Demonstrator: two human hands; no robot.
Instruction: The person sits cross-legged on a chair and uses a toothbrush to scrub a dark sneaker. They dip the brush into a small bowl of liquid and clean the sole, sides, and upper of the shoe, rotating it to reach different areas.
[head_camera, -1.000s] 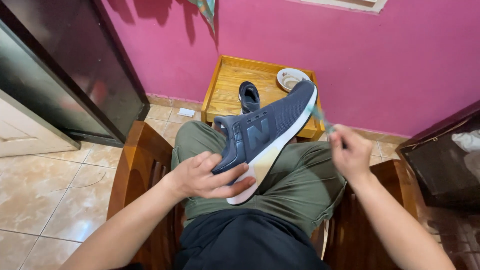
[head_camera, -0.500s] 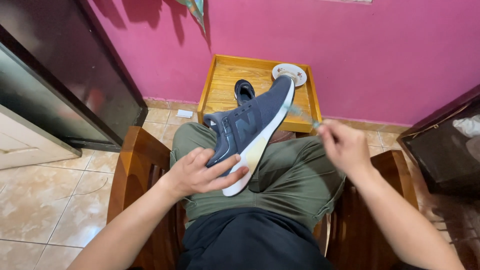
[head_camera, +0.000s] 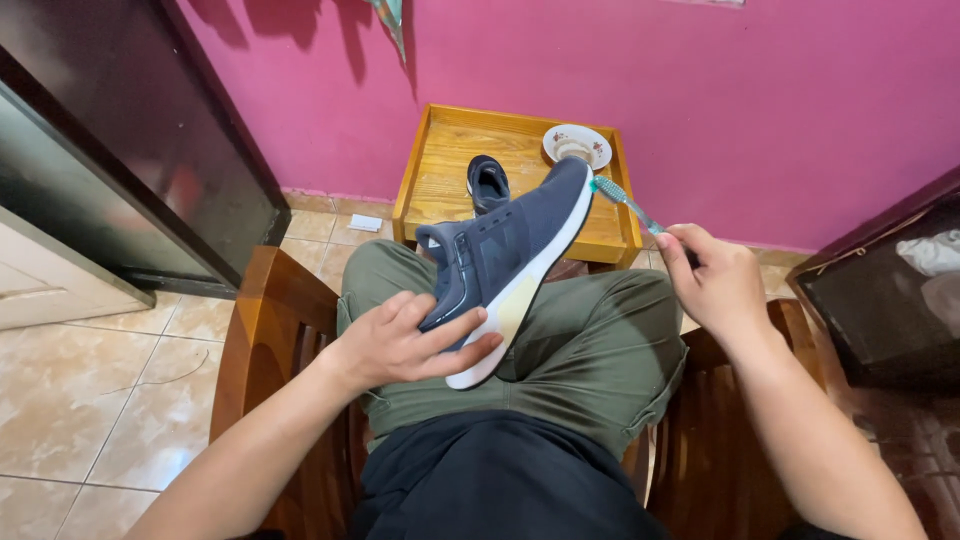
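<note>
A dark blue sneaker (head_camera: 505, 255) with a white sole lies on my lap, toe pointing away. My left hand (head_camera: 405, 343) grips it at the heel end, fingers wrapped under the sole. My right hand (head_camera: 715, 285) holds a teal toothbrush (head_camera: 625, 203); its bristle head touches the white sole edge near the toe. I sit in olive trousers on a wooden chair (head_camera: 280, 340).
A small wooden table (head_camera: 440, 170) stands ahead against the pink wall, carrying the second dark sneaker (head_camera: 488, 183) and a small patterned dish (head_camera: 577, 145). A dark cabinet (head_camera: 120, 150) is at left, a dark box (head_camera: 890, 290) at right, tiled floor (head_camera: 100, 390) below.
The view shifted slightly. My right hand moved the toothbrush along the sole toward the toe. My left hand keeps its hold on the heel.
</note>
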